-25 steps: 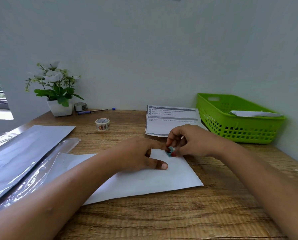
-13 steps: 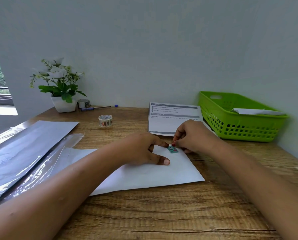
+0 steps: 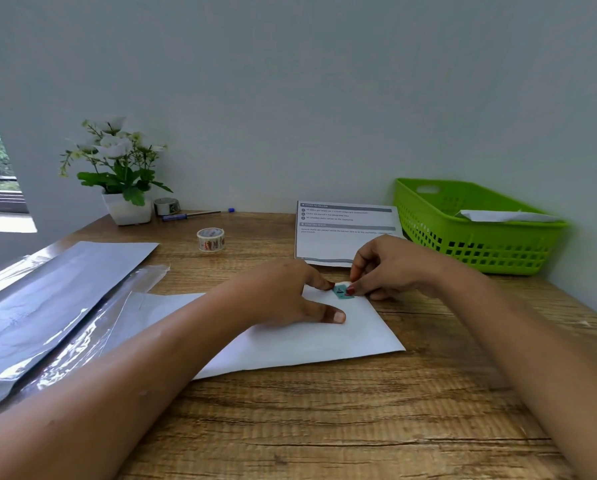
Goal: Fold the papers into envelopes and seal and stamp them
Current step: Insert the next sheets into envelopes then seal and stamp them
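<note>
A white folded paper envelope (image 3: 290,337) lies flat on the wooden table (image 3: 325,427). A small teal stamp sticker (image 3: 342,292) sits at its far right corner. My left hand (image 3: 286,296) rests on the envelope, index fingertip at the sticker's left edge and thumb flat on the paper. My right hand (image 3: 390,268) has its fingers curled, and a fingertip presses on the sticker's right side.
A green basket (image 3: 477,237) holding a white folded paper stands at the right. A printed instruction sheet (image 3: 342,233) lies behind my hands. A patterned tape roll (image 3: 211,239), a pen (image 3: 193,214), a second tape roll (image 3: 166,206) and a potted plant (image 3: 120,174) sit at the back left. Silvery plastic sleeves (image 3: 47,306) cover the left.
The sticker has gone from being held just above the envelope to lying on its corner. Both hands stayed close together over it; the view shifted slightly.
</note>
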